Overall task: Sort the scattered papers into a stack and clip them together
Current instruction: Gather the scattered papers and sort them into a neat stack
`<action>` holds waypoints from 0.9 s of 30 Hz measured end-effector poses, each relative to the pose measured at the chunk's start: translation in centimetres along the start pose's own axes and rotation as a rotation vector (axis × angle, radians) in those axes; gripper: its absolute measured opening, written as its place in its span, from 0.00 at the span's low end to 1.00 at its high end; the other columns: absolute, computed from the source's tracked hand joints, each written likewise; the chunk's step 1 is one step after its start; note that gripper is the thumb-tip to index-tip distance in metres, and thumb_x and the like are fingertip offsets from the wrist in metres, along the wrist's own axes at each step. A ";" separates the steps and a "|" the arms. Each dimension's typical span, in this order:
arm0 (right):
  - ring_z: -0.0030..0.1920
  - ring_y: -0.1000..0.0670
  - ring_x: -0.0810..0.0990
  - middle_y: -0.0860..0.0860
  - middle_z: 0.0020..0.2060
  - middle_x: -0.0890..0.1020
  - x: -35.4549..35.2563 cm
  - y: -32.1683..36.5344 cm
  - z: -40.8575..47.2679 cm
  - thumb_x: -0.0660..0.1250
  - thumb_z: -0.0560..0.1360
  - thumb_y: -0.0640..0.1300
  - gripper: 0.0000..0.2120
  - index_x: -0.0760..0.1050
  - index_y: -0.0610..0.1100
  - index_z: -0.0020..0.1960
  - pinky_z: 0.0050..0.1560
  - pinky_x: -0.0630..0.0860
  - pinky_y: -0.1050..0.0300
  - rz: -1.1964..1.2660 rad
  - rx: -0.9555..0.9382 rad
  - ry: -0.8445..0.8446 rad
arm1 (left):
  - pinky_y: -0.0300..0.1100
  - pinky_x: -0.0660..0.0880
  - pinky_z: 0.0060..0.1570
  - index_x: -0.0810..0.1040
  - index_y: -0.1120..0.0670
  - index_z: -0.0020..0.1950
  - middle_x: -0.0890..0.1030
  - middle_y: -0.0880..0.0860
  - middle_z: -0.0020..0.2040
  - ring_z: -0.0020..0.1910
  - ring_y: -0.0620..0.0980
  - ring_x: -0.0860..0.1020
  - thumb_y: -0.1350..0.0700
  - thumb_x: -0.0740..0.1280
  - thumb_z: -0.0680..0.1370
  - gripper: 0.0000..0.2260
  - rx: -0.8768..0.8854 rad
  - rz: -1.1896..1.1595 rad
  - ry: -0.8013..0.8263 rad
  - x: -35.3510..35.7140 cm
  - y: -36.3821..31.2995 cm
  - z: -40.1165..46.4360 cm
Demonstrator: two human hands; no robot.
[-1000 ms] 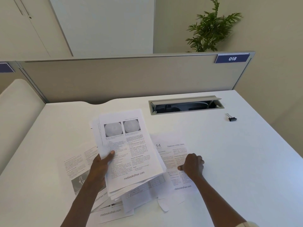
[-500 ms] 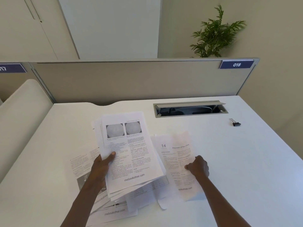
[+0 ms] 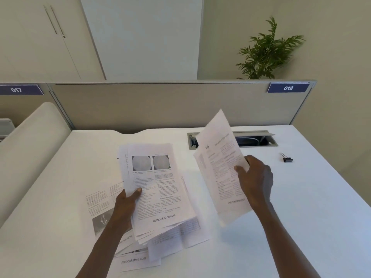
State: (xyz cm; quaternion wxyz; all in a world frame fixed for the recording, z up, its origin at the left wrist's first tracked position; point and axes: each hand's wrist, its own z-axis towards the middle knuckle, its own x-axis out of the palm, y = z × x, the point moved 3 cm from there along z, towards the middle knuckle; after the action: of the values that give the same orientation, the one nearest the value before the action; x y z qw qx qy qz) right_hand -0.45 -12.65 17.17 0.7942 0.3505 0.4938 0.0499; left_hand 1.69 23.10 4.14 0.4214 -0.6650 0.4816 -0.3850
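my left hand [image 3: 125, 205] gripping the paper stack [image 3: 158, 189], thumb on top, my right hand [image 3: 254, 177] pinching a lifted sheet [image 3: 220, 167], binder clip [image 3: 286, 158] at two o'clock

Left hand [image 3: 126, 205] fingers hidden under the stack [image 3: 160, 189]

1. A white desk [image 3: 301, 207] fills the lower frame.
2. A beige partition [image 3: 160, 105] runs across the middle, with blue labels "017" [image 3: 18, 90] and "018" [image 3: 288, 88].
3. An open cable tray [image 3: 259, 139] sits centre right.
4. A green plant [image 3: 267, 53] stands upper right.
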 end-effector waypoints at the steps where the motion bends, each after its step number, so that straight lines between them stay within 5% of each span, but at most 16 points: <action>1: 0.35 0.45 0.74 0.52 0.37 0.79 -1.0 0.8 0.3 0.71 0.73 0.43 0.07 0.73 0.44 0.40 0.38 0.67 0.57 0.038 -0.020 -0.019 | 0.47 0.81 0.41 0.80 0.56 0.57 0.85 0.54 0.50 0.47 0.56 0.84 0.62 0.66 0.80 0.08 0.004 -0.005 -0.009 0.3 0.0 -0.3; 6: 0.39 0.49 0.81 0.56 0.38 0.81 -3.7 3.5 1.3 0.75 0.70 0.43 0.06 0.80 0.43 0.45 0.41 0.76 0.56 0.362 0.003 0.021 | 0.62 0.78 0.55 0.81 0.55 0.60 0.85 0.58 0.55 0.53 0.61 0.83 0.60 0.68 0.79 0.10 -0.036 -0.014 -0.016 1.5 0.2 -1.2; 10: 0.41 0.50 0.83 0.54 0.40 0.83 -1.8 3.4 1.0 0.76 0.69 0.42 0.08 0.78 0.45 0.44 0.40 0.77 0.58 0.523 0.073 0.111 | 0.63 0.75 0.60 0.80 0.56 0.61 0.85 0.57 0.56 0.56 0.60 0.82 0.59 0.69 0.78 0.12 -0.043 -0.069 0.030 2.9 -0.5 -2.1; 14: 0.43 0.48 0.83 0.50 0.46 0.85 1.9 2.5 -0.3 0.76 0.70 0.41 0.11 0.79 0.43 0.51 0.46 0.80 0.54 0.541 0.101 0.185 | 0.47 0.78 0.49 0.80 0.51 0.58 0.87 0.48 0.50 0.51 0.50 0.83 0.55 0.65 0.81 0.08 0.025 -0.111 0.071 4.8 -2.4 -3.8; 17: 0.45 0.50 0.83 0.50 0.49 0.84 3.9 1.9 -1.4 0.74 0.71 0.40 0.13 0.78 0.43 0.55 0.49 0.82 0.53 0.557 0.085 0.292 | 0.43 0.75 0.51 0.76 0.46 0.61 0.83 0.42 0.52 0.52 0.44 0.80 0.51 0.63 0.81 0.09 0.073 -0.109 0.121 5.7 -3.6 -5.0; 21: 0.46 0.52 0.83 0.54 0.52 0.83 5.5 1.2 -2.3 0.72 0.74 0.42 0.14 0.76 0.47 0.59 0.41 0.80 0.62 0.573 0.041 0.500 | 0.47 0.82 0.48 0.78 0.55 0.64 0.85 0.55 0.57 0.54 0.56 0.84 0.57 0.65 0.80 0.13 0.017 -0.158 0.182 6.1 -3.6 -5.4; 27: 0.53 0.51 0.83 0.54 0.56 0.83 6.7 0.1 -2.4 0.73 0.73 0.52 0.19 0.76 0.52 0.62 0.49 0.80 0.53 0.648 0.111 0.766 | 0.48 0.82 0.45 0.78 0.56 0.64 0.84 0.58 0.58 0.56 0.59 0.83 0.59 0.68 0.76 0.16 0.009 -0.183 0.230 6.6 -3.6 -5.8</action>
State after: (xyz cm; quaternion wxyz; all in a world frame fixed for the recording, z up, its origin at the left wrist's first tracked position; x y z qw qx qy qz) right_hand 1.01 -8.53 11.56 0.4797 0.4839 0.6178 0.3925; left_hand -0.91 16.31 10.20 0.3295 -0.6558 0.4621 -0.4978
